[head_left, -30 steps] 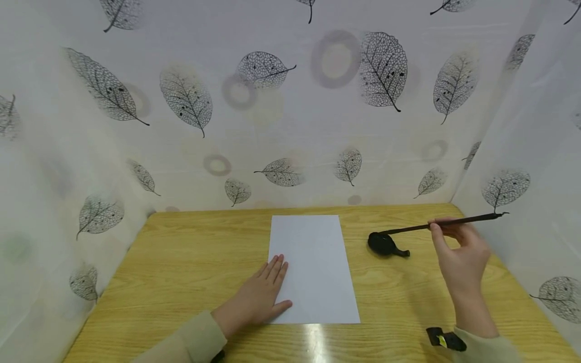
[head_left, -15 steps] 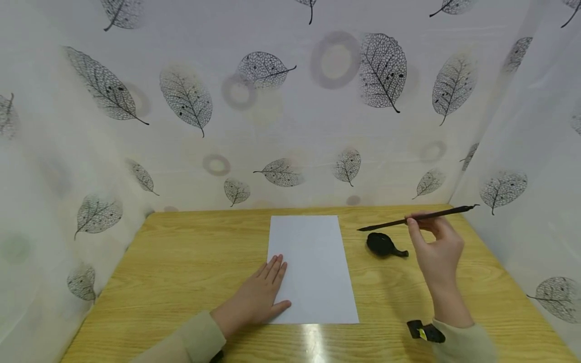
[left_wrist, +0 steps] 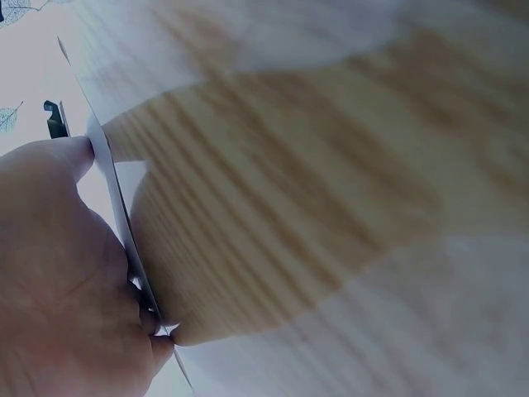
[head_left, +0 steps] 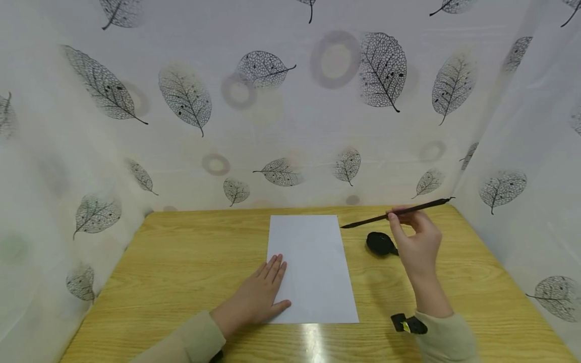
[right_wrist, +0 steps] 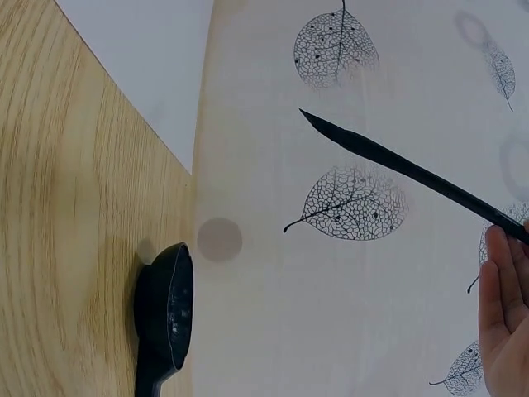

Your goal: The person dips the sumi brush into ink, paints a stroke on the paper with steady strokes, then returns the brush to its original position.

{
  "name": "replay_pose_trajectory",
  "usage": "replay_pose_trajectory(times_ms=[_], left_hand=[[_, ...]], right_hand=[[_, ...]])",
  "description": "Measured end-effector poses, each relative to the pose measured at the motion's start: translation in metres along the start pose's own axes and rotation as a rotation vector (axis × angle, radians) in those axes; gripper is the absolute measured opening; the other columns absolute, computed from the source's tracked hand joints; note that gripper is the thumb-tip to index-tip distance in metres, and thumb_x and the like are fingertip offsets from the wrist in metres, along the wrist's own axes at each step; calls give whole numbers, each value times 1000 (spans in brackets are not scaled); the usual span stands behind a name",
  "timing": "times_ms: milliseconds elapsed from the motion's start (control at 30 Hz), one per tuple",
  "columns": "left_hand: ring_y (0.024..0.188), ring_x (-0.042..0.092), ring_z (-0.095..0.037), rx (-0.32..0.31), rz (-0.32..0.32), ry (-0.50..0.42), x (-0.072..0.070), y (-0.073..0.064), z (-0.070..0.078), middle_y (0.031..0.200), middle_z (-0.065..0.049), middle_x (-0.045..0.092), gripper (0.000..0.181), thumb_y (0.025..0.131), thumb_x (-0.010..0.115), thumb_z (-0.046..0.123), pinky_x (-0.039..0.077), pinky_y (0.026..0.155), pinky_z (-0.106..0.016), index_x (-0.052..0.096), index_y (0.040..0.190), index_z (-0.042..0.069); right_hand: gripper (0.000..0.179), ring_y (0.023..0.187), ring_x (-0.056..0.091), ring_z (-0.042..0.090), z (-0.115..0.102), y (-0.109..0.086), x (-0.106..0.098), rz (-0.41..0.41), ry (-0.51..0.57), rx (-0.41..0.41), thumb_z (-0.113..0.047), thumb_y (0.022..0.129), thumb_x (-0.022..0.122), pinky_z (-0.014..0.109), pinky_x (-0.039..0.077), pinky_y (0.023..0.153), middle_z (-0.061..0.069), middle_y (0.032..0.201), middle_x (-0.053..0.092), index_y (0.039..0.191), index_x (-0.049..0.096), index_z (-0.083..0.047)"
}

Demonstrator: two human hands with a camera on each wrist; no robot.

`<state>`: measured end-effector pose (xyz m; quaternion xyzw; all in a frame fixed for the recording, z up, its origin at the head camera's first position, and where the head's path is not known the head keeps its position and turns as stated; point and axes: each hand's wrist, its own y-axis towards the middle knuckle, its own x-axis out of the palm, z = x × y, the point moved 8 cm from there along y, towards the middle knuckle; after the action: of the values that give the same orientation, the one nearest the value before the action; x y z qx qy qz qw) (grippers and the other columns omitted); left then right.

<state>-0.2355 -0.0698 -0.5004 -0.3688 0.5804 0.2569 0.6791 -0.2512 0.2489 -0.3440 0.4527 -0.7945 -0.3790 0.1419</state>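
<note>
My left hand point(head_left: 260, 292) lies flat on the left edge of a white sheet of paper point(head_left: 313, 272), fingers straight and thumb spread. In the left wrist view the palm point(left_wrist: 66, 273) sits along the paper's edge. A dark calligraphy brush point(head_left: 419, 207) is pinched between thumb and fingers of my right hand point(head_left: 417, 244). Its pointed black tip hangs near the paper's upper right edge. Below the brush sits a small black dish with a short handle point(head_left: 379, 243); the right hand hides part of that handle. In the right wrist view this dish point(right_wrist: 164, 306) has a shiny dark inside.
The yellow wood-grain table point(head_left: 195, 252) carries the paper and the dish. A white leaf-print curtain point(head_left: 290, 126) closes off the back and both sides. A black wrist strap piece point(head_left: 408, 324) hangs by the right sleeve point(head_left: 447, 338).
My right hand has lifted the brush tip off the black dish and carried it left toward the paper's upper right edge. The left hand has stayed on the paper.
</note>
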Motion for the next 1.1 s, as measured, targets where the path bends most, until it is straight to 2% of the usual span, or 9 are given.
replay_pose_trajectory(times_ms=[433, 533, 667, 767, 1100], left_hand=[[165, 21, -35, 3, 11, -24, 0, -1, 0, 177, -22, 18, 89, 107, 49, 60, 28, 133, -49, 25, 167, -2], [165, 21, -35, 2, 11, -26, 1, -1, 0, 177, -22, 18, 89, 107, 49, 60, 28, 133, -49, 25, 167, -2], [166, 20, -35, 2, 5, -36, 1, -1, 0, 177, -21, 17, 89, 107, 49, 60, 27, 133, -49, 24, 167, -2], [166, 19, -34, 0, -2, -32, 2, 0, -1, 178, -21, 16, 89, 108, 49, 60, 27, 134, -48, 23, 167, -1], [166, 20, -35, 0, -2, -29, 0, 0, 0, 177, -21, 16, 89, 107, 49, 60, 27, 133, -48, 24, 167, -2]], right_hand=[[10, 83, 68, -11, -2, -6, 24, -28, 41, 5, 17, 88, 74, 5, 54, 81, -24, 94, 69, 98, 74, 14], [9, 83, 68, -10, -4, -8, 30, -47, 40, 11, 16, 89, 74, 6, 54, 81, -16, 93, 72, 98, 74, 14], [8, 84, 67, -12, -5, -12, 39, -88, 26, 6, 13, 91, 74, 6, 54, 81, 11, 90, 77, 99, 74, 12], [7, 83, 66, -13, -5, -16, 45, -116, 18, 2, 11, 92, 74, 5, 54, 80, 23, 90, 76, 100, 74, 11], [10, 84, 64, -15, -4, -27, 62, -156, 1, 18, 10, 91, 77, 5, 53, 83, 21, 90, 77, 100, 74, 9]])
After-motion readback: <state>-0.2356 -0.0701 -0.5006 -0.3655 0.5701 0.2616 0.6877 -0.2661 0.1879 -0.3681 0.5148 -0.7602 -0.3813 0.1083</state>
